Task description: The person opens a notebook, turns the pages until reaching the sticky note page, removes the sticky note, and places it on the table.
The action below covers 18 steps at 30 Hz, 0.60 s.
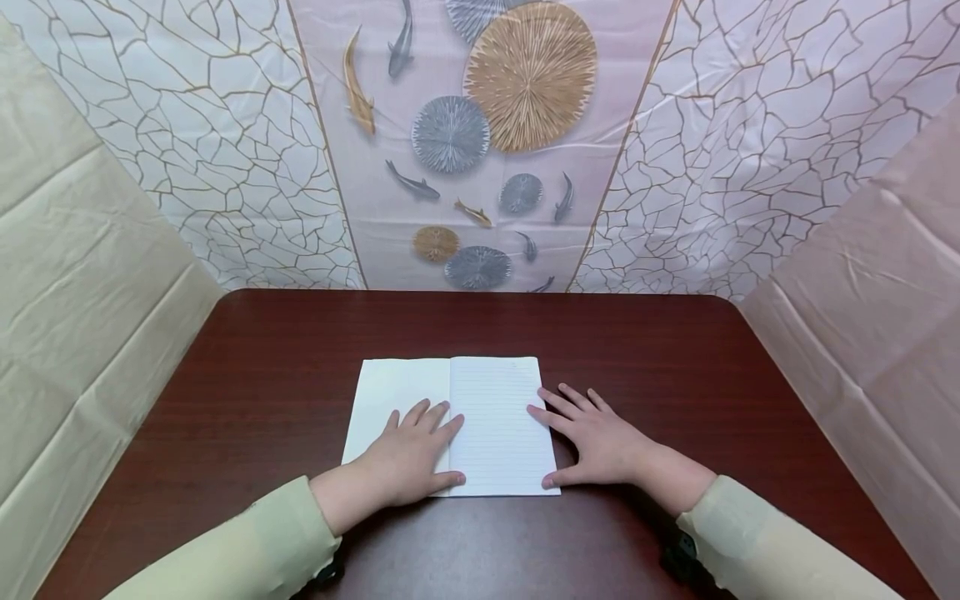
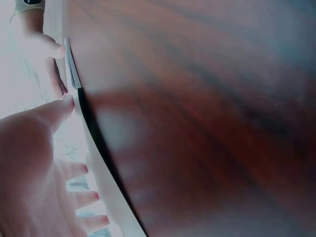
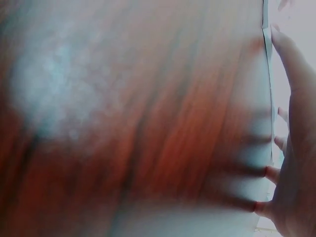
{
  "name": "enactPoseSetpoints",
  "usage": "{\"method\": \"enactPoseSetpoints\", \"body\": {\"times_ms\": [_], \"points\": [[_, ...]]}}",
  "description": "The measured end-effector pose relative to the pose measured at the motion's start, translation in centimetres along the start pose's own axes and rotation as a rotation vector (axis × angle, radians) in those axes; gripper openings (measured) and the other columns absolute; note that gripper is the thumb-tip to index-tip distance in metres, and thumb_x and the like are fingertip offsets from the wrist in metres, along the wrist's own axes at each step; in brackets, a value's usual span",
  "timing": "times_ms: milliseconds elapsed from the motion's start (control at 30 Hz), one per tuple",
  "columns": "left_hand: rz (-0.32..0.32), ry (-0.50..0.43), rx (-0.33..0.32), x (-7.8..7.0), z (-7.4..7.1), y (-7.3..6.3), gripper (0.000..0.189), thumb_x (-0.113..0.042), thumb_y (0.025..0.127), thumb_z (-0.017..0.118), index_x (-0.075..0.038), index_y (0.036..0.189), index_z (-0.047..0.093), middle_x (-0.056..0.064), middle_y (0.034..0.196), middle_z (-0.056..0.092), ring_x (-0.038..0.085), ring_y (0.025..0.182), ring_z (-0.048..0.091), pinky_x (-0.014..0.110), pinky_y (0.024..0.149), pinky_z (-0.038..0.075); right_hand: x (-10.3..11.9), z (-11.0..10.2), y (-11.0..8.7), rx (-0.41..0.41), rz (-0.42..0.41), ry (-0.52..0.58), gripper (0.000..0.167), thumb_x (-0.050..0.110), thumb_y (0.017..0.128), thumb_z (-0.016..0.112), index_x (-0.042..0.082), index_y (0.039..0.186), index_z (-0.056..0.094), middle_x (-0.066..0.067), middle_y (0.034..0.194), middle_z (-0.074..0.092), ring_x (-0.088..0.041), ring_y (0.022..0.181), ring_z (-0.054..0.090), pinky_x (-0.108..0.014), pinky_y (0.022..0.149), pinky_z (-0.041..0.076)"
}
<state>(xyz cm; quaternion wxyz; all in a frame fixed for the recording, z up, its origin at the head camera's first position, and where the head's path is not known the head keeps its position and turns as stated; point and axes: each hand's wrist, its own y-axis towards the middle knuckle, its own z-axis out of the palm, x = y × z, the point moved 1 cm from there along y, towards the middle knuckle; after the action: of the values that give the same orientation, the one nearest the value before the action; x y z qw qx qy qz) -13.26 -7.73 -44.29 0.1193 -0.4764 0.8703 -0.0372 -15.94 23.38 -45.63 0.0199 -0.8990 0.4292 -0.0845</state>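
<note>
A notebook (image 1: 498, 433) lies spread on the table, its right page lined and its left page plain white. My left hand (image 1: 411, 454) rests with fingers spread over the left page and the fold, thumb tip on the lower part of the lined page. My right hand (image 1: 600, 437) touches the right edge of the notebook, its thumb at the lower corner and other fingertips higher up that edge or on the table. In the left wrist view the left hand (image 2: 29, 168) shows spread fingers beside the thin edge of the notebook. The right wrist view shows the right hand (image 3: 301, 143) from the side.
A dark reddish-brown wooden table (image 1: 285, 350) carries the notebook. Patterned cloth (image 1: 480, 167) with fish and round shapes hangs behind it. Beige cloth panels (image 1: 82, 333) stand at both sides. A dark device (image 1: 681, 557) sits under the right sleeve.
</note>
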Motion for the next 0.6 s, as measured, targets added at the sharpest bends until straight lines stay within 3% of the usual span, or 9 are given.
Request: {"method": "enactPoseSetpoints", "body": {"times_ms": [600], "points": [[0.006,-0.006,0.005,0.02,-0.19,-0.06,0.081,-0.064,0.091,0.056,-0.017,0.154,0.036,0.013,0.158,0.031,0.039,0.145,0.026,0.066,0.108,0.028,0.05,0.2,0.03,-0.019,0.014,0.0,0.101,0.089,0.074,0.048,0.032,0.156,0.032,-0.001,0.163,0.024,-0.035,0.149,0.019,-0.067,0.111,0.019]]}}
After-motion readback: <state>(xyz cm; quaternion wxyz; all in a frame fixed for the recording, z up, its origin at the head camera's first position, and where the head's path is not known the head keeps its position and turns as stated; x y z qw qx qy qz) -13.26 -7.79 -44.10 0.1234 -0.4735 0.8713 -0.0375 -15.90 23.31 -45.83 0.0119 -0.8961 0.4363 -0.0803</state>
